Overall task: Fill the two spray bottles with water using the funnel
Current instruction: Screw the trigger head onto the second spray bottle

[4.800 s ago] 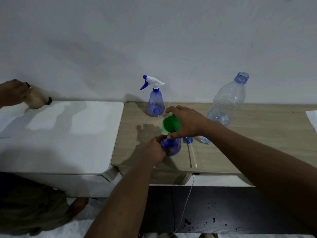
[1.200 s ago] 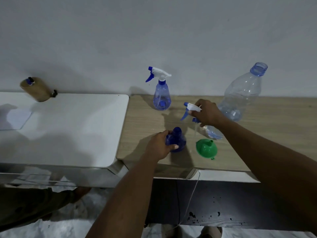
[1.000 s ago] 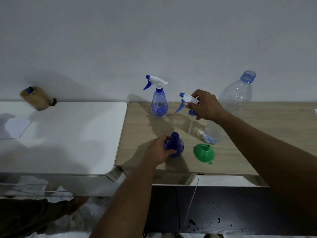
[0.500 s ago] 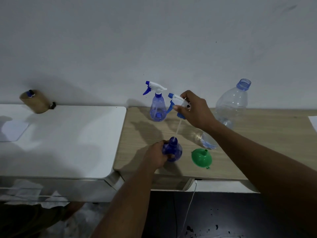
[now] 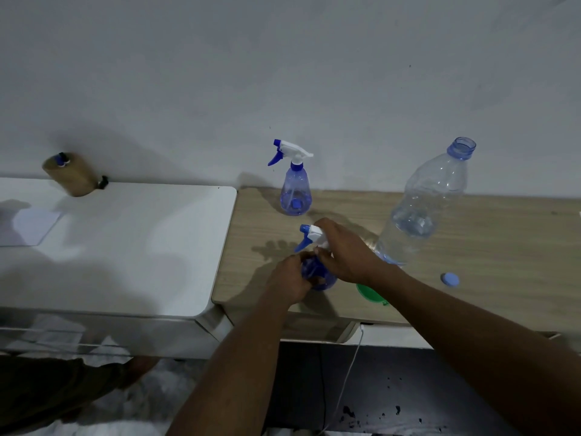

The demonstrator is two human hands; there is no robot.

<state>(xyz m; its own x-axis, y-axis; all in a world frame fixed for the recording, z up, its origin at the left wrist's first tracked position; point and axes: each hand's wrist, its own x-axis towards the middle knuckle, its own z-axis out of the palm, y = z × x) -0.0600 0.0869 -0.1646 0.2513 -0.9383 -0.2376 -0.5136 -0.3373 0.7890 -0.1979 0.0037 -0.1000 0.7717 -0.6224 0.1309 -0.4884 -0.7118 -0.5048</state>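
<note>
At the wooden tabletop's (image 5: 490,247) front edge, left hand (image 5: 290,278) grips the upright translucent-blue spray bottle (image 5: 319,276); right hand's (image 5: 345,251) curled fingers hold the white-and-blue trigger head (image 5: 312,235) directly atop its neck.

A: Colours recorded for the rear spray bottle (image 5: 295,196)?
B: Translucent blue body; white trigger head, blue nozzle and lever. The same is noted for the near spray bottle (image 5: 323,280).
A: And the funnel (image 5: 369,294)?
B: Plain green.
A: Remaining items?
B: The water bottle (image 5: 430,202) is logged clear, neck tinted blue; bottle cap (image 5: 449,280) light blue; table (image 5: 487,247) pale wood grain; cabinet top (image 5: 125,247) white.
</note>
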